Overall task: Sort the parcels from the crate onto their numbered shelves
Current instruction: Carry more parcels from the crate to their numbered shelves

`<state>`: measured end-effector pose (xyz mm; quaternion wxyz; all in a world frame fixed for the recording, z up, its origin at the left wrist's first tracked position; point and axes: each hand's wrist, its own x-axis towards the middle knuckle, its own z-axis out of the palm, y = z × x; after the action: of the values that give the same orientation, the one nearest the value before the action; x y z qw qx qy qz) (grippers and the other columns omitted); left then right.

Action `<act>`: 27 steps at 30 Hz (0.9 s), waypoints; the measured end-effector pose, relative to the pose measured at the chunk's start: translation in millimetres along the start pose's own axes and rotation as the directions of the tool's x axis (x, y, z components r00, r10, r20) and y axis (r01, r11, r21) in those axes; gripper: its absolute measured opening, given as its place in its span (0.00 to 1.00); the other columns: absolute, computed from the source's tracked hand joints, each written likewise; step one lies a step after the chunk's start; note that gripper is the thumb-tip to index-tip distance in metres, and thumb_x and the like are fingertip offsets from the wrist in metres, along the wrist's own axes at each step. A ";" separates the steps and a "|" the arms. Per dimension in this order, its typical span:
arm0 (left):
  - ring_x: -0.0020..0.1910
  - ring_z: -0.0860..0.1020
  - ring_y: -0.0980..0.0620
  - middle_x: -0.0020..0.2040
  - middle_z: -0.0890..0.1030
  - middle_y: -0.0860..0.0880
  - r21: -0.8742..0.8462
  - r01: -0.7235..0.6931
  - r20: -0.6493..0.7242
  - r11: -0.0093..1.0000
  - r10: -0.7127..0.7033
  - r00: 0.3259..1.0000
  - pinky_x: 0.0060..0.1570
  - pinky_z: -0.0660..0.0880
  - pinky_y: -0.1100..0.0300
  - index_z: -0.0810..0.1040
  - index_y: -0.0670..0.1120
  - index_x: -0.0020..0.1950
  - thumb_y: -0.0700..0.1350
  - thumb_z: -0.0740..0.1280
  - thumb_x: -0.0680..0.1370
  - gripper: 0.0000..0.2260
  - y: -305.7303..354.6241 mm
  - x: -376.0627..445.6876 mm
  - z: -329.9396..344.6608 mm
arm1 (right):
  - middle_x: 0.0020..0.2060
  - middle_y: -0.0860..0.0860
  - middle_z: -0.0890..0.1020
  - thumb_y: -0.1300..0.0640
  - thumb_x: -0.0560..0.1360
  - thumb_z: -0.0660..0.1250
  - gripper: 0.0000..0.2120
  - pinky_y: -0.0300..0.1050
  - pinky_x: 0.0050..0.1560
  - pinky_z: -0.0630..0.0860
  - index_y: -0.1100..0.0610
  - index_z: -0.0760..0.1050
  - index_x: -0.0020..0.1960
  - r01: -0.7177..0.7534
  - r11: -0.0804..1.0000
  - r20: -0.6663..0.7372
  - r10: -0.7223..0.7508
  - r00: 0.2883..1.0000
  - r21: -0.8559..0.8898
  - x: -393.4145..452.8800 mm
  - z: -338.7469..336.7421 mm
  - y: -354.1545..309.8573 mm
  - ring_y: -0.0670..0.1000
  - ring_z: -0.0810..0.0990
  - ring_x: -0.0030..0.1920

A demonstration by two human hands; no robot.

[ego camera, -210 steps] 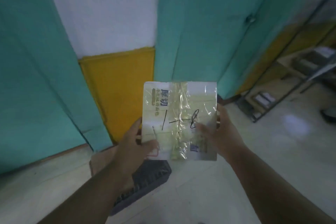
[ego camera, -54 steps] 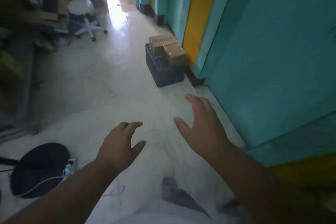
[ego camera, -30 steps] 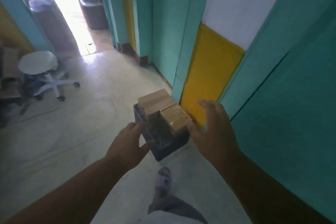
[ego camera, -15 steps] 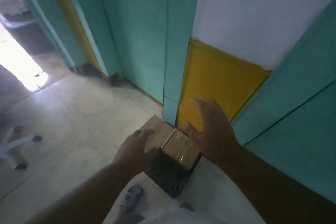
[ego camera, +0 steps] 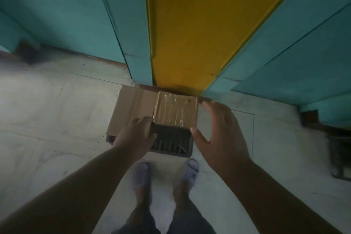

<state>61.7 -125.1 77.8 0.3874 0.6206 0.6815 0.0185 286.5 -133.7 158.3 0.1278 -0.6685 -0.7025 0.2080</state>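
A dark slatted crate (ego camera: 171, 143) stands on the floor against the wall, right in front of my feet. A tape-wrapped brown parcel (ego camera: 175, 109) sits in it on the right, and a larger plain cardboard parcel (ego camera: 131, 107) lies beside it on the left. My left hand (ego camera: 135, 136) hovers with loosely curled fingers at the near left corner of the taped parcel, over the cardboard one. My right hand (ego camera: 221, 131) is spread open just right of the taped parcel, thumb at its near right corner. Neither hand holds anything.
A teal wall (ego camera: 76, 15) with a yellow panel (ego camera: 193, 24) rises directly behind the crate. Pale floor tiles (ego camera: 57, 110) spread left and right. A dark metal rack (ego camera: 340, 150) stands at the far right edge. My slippered feet (ego camera: 165, 173) stand just before the crate.
I have stepped up to the crate and now look straight down on it. Both hands have dropped closer to the taped parcel, one on each side of it.
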 end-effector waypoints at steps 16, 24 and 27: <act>0.42 0.80 0.51 0.56 0.77 0.49 -0.137 0.165 -0.016 0.977 -0.168 0.986 0.34 0.77 0.57 0.73 0.53 0.64 0.51 0.65 0.78 0.15 -91.5 182.9 179.3 | 0.71 0.56 0.69 0.47 0.71 0.77 0.42 0.50 0.63 0.73 0.46 0.60 0.78 -0.259 0.966 0.402 0.237 0.884 0.001 94.9 268.0 208.3 0.56 0.74 0.67; 0.40 0.77 0.56 0.51 0.80 0.53 -0.260 0.280 -0.062 0.924 -0.305 0.950 0.33 0.70 0.63 0.78 0.51 0.56 0.51 0.66 0.78 0.08 -79.6 198.9 175.2 | 0.67 0.56 0.74 0.59 0.76 0.73 0.35 0.46 0.62 0.73 0.44 0.63 0.77 -0.261 0.953 0.375 0.190 0.907 0.150 93.5 281.2 231.2 0.55 0.77 0.63; 0.39 0.79 0.51 0.44 0.82 0.50 -0.322 0.335 -0.002 0.886 -0.354 0.935 0.35 0.76 0.57 0.82 0.50 0.56 0.50 0.65 0.79 0.09 -75.0 201.5 165.9 | 0.70 0.53 0.73 0.58 0.77 0.71 0.34 0.42 0.63 0.71 0.44 0.62 0.77 -0.257 0.954 0.371 0.185 0.910 0.155 91.8 280.5 237.0 0.54 0.76 0.65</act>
<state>104.9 -44.6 -177.9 0.4582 0.4188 0.7802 0.0772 361.4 -72.0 -207.5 0.0422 -0.6798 -0.6086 0.4070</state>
